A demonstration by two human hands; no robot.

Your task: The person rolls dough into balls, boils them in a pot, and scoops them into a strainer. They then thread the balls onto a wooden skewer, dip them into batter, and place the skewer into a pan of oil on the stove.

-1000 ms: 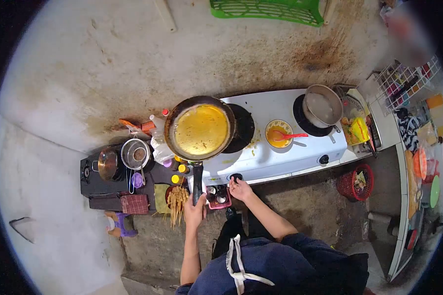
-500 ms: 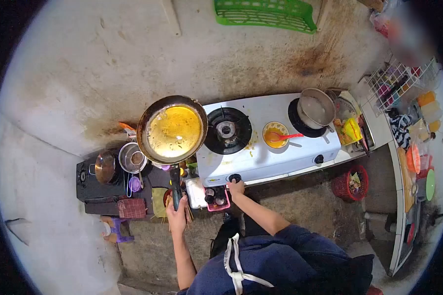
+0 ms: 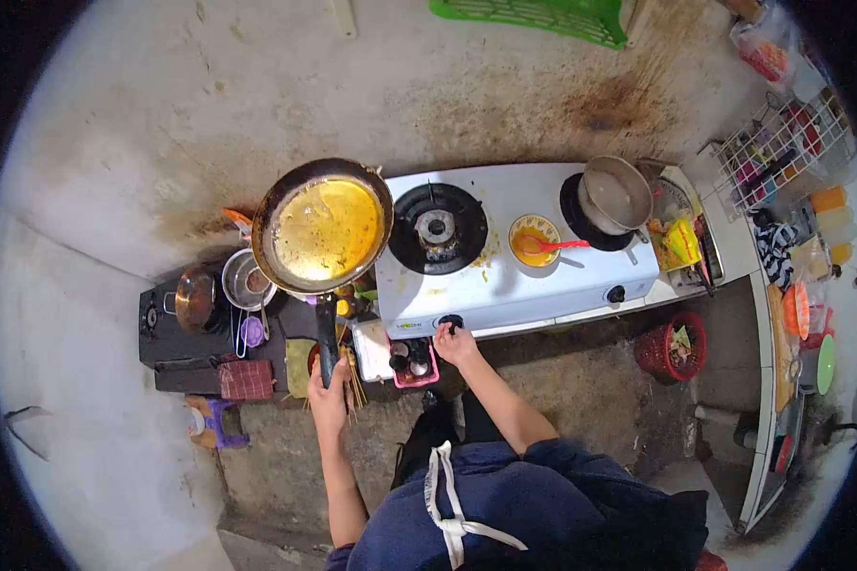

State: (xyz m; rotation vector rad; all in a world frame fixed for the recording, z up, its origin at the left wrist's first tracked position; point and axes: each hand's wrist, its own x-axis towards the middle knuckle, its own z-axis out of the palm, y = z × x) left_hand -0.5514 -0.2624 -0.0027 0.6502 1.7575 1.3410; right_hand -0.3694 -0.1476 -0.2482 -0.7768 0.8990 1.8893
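My left hand [image 3: 328, 395] is closed round the black handle of a frying pan [image 3: 272, 273], held up to the left of the stove. Shiny yellow oil [image 3: 328, 228] covers the pan's bottom. At the front of the white gas stove [image 3: 543, 303], the fingers of my right hand [image 3: 458, 344] are on the left black stove knob [image 3: 449, 322]. Beside the pan, the left burner [image 3: 436, 228] has nothing on it, and I see no flame there. A bowl [image 3: 519, 229] with yellow residue and a red spoon [image 3: 549, 246] stands mid-stove. The grey pot [image 3: 615, 195] sits on the right burner.
Left of the stove, a low dark counter holds a metal pot [image 3: 195, 300], a strainer [image 3: 249, 278] and a purple cup [image 3: 252, 331]. Below are a pink basket [image 3: 415, 379] and wooden skewers [image 3: 355, 385]. A red bin [image 3: 652, 358] stands on the floor at right, near a sink counter.
The whole view has shifted slightly. The pan remains raised in my left hand, a little farther up in view. My right hand is still at the knob, its fingers turned slightly.
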